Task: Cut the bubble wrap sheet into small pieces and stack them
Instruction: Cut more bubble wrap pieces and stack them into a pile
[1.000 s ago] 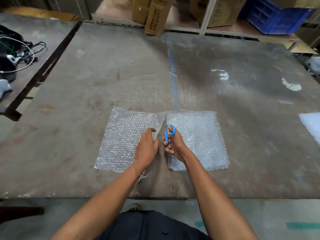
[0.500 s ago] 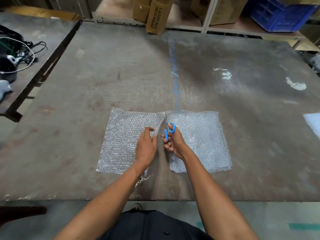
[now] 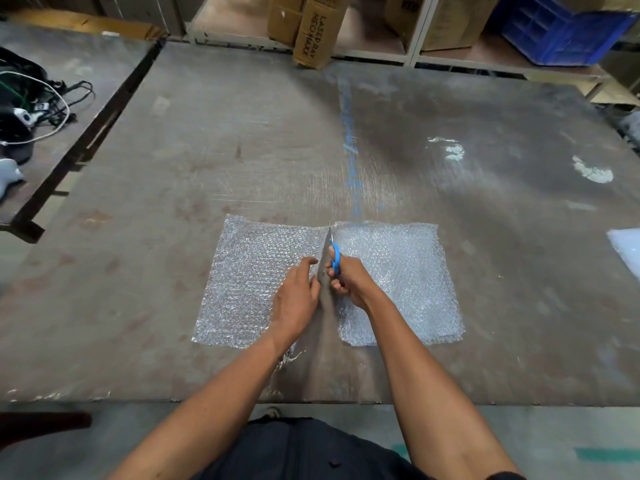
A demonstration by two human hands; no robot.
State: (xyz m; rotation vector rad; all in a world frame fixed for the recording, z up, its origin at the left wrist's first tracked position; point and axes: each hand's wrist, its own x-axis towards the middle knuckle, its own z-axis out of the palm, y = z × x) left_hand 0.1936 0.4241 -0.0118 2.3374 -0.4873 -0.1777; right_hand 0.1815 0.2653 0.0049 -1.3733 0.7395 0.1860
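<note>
A clear bubble wrap sheet (image 3: 249, 282) lies flat on the worn brown table (image 3: 242, 150), near its front edge. A cut runs up its middle, leaving a left half and a right half (image 3: 405, 282) with bare table between them. My right hand (image 3: 348, 277) grips blue-handled scissors (image 3: 334, 256); their blades point away from me and reach almost to the sheet's far edge. My left hand (image 3: 296, 299) rests on the left half beside the cut, fingers curled on the wrap's inner edge.
A pale sheet (image 3: 627, 247) pokes in at the table's right edge. Cardboard boxes (image 3: 315, 32) and a blue crate (image 3: 561, 29) stand on shelves behind the table. Cables and dark gear (image 3: 27, 105) lie on a side table at left.
The scissors have crept forward along the cut toward the sheet's far edge. My left hand has slid slightly forward with them.
</note>
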